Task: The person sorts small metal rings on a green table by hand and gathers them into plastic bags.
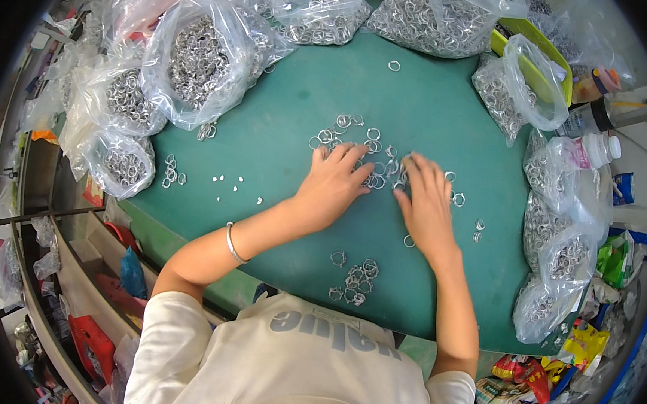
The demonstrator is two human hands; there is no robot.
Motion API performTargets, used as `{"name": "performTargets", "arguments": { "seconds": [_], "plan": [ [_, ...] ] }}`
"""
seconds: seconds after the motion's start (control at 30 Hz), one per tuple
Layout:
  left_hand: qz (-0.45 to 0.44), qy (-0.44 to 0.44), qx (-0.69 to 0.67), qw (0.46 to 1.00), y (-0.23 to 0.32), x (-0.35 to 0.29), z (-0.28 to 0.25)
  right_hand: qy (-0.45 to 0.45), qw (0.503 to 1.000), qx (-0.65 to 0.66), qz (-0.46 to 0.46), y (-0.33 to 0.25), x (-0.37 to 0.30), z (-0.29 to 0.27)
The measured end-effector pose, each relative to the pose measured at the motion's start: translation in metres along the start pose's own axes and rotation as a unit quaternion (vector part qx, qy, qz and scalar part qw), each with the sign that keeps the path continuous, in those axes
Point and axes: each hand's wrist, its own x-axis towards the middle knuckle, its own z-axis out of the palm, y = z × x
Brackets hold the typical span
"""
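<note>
Silver-coloured rings (336,130) lie in a loose group at the middle of a green tabletop (301,88). My left hand (336,180) rests palm down at the near left of this group, fingers apart and fingertips on the rings. My right hand (427,202) reaches in from the right, fingers spread and bent down, its fingertips close to more rings (391,165). Whether a ring sits under the right fingertips is hidden. A bangle (235,242) circles my left wrist. Closer to my body lies a second cluster of rings (359,279).
Clear plastic bags of rings stand along the left (198,62), back (434,18) and right (549,248) sides. A yellow-green tray (539,63) and a plastic bottle (597,151) are at the right. Tiny white pieces (236,189) and single rings (394,66) are scattered on the table.
</note>
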Motion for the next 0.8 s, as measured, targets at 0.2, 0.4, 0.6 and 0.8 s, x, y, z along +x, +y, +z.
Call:
{"name": "performTargets", "arguments": {
  "seconds": [0.2, 0.4, 0.6, 0.8],
  "plan": [
    [-0.055, 0.043, 0.001, 0.998, -0.019, -0.006, -0.004, -0.056, 0.975, 0.214, -0.013, 0.007, -0.017, -0.028],
    [-0.057, 0.097, 0.094, 0.989, -0.033, 0.051, -0.002, 0.063, 0.987, 0.141, -0.032, 0.020, 0.051, -0.003],
    [-0.060, 0.074, -0.030, 0.995, -0.079, 0.114, 0.019, -0.032, 0.986, 0.160, -0.024, 0.018, 0.060, 0.002],
    [-0.028, 0.101, -0.019, 0.994, -0.092, 0.154, 0.054, 0.079, 0.971, 0.137, 0.181, 0.053, -0.017, -0.069]
  ]
}}
